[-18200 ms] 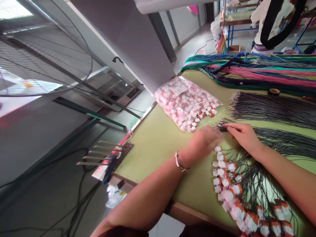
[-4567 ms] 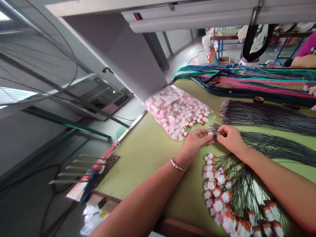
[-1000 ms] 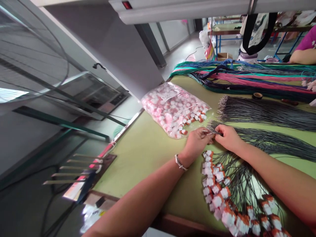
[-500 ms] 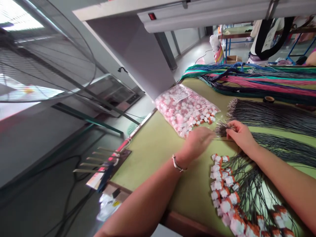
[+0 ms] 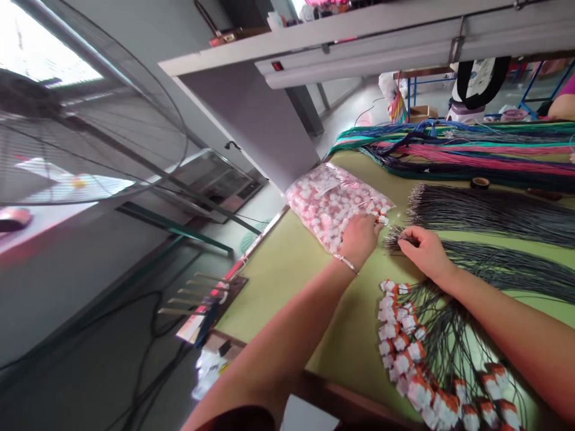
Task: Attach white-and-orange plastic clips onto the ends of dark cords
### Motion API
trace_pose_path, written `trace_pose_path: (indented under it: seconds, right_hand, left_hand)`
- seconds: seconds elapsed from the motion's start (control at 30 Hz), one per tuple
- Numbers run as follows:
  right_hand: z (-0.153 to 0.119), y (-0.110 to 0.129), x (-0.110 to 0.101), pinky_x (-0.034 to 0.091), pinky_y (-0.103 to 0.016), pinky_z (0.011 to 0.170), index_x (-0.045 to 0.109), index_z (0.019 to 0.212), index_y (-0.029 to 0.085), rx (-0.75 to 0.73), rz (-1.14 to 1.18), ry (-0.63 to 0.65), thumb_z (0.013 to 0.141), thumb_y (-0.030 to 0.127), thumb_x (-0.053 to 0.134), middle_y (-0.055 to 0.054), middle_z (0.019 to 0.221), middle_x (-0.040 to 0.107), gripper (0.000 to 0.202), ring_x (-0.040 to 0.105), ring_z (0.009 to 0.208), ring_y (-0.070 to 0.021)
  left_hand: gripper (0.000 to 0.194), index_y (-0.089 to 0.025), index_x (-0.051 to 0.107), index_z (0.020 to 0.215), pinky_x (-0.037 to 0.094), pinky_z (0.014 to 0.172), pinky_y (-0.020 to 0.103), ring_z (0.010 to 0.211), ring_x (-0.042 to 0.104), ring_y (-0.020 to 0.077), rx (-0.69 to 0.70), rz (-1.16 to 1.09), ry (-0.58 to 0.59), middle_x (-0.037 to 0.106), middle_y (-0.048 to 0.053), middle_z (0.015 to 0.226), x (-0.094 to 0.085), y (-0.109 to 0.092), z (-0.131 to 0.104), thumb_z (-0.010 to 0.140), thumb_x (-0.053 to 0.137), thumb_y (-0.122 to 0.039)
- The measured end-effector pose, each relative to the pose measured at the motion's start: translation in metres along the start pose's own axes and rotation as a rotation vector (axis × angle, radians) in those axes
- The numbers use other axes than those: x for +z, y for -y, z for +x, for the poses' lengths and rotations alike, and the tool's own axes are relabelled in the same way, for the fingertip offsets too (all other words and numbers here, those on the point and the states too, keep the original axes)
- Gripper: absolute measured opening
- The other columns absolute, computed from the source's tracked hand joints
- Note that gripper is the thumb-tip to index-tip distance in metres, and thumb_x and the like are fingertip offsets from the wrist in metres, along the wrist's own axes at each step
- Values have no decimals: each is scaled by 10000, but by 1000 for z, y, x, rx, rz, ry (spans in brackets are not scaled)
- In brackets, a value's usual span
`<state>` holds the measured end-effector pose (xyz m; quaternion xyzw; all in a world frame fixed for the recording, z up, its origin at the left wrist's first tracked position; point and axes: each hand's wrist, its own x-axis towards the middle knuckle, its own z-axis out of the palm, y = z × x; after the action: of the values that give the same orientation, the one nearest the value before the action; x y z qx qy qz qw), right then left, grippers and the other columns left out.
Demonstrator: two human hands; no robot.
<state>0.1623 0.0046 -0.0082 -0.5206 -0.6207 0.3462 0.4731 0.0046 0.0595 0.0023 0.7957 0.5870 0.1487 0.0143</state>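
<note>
At the open mouth of a clear plastic bag (image 5: pixel 323 194) of white and orange connectors, my left hand (image 5: pixel 360 236) reaches in with fingers curled down. Its fingertips touch the loose connectors (image 5: pixel 381 219) there; what they pinch is hidden. My right hand (image 5: pixel 424 251) is closed, thumb against fingers, on the tips of a bundle of thin black wires (image 5: pixel 503 263). Below it lies a fanned heap of black wires that end in white and orange connectors (image 5: pixel 402 353).
Another black wire bundle (image 5: pixel 494 206) lies behind my right hand, with a tape roll (image 5: pixel 480 183) beside it. Long coloured cables (image 5: pixel 471 152) run along the table's back. A metal-pronged rack (image 5: pixel 202 296) sits at the left edge; a fan (image 5: pixel 90 114) stands beyond.
My left hand has moved up and away from beside the right hand to the connectors at the bag's mouth. My right hand stays at the wire tips. The camera view has shifted slightly.
</note>
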Motion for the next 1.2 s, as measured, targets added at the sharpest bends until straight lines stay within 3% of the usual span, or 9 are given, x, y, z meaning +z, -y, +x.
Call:
trace_pose_path:
  seconds: [0.2, 0.37, 0.47, 0.57, 0.73, 0.87, 1.0, 1.2]
  right_hand:
    - [-2, -1, 0, 317, -245, 540, 527, 608, 190, 47, 7, 12, 654, 279, 526, 34, 541, 490, 101, 411, 533, -113]
    - [1, -4, 0, 308, -239, 540, 577, 677, 176, 36, 104, 2, 673, 322, 552, 45, 555, 455, 148, 383, 543, -106]
    - [2, -4, -1, 287, -234, 513, 594, 730, 172, 67, 68, 45, 683, 316, 558, 56, 535, 430, 156, 358, 512, -100]
    - [1, 0, -3, 294, -243, 528, 584, 687, 181, 33, -151, 158, 711, 263, 546, 33, 551, 484, 94, 394, 520, -111]
    - [-2, 7, -1, 353, -287, 636, 640, 747, 175, -55, -670, 371, 763, 207, 575, -87, 767, 648, 74, 549, 683, -190]
    - [-3, 11, 3, 392, -302, 724, 651, 869, 163, -58, -791, 446, 820, 198, 531, -136, 931, 670, 133, 600, 845, -232]
    - [1, 10, -2, 388, -296, 709, 601, 843, 168, -58, -678, 412, 795, 171, 516, -101, 890, 651, 98, 573, 809, -205]
    - [9, 2, -13, 332, -252, 569, 499, 687, 198, -10, -231, 200, 789, 291, 498, 23, 613, 508, 138, 429, 583, -125]
  left_hand:
    - [248, -111, 664, 944, 452, 734, 347, 850, 618, 277, -33, -7, 32, 677, 159, 864, 3, -8, 6, 770, 488, -122]
    - [469, -159, 657, 1129, 466, 780, 320, 862, 595, 219, 16, -196, -22, 653, 95, 938, -7, 4, -10, 706, 475, -65]
    - [402, -183, 715, 1035, 480, 789, 322, 824, 585, 195, 4, -332, -55, 633, 66, 864, -16, 13, -23, 716, 486, -99]
    - [228, -173, 733, 835, 502, 747, 319, 751, 600, 177, -115, -578, -38, 638, 43, 752, -24, 20, -35, 698, 551, -153]
    - [214, -127, 666, 836, 503, 557, 235, 547, 611, 120, -395, -1223, 100, 648, 13, 609, -32, 25, -41, 664, 685, -252]
    - [231, -115, 656, 778, 456, 459, 177, 489, 588, 90, -423, -1360, 203, 654, 19, 591, -31, 27, -38, 617, 761, -244]
    - [288, -109, 700, 877, 362, 379, 139, 418, 495, 38, -411, -1432, 248, 660, 10, 604, -27, 27, -38, 624, 782, -221]
    - [192, -111, 709, 807, 520, 626, 184, 617, 637, 83, -528, -1689, 430, 709, 47, 723, -15, 13, -45, 646, 787, -181]
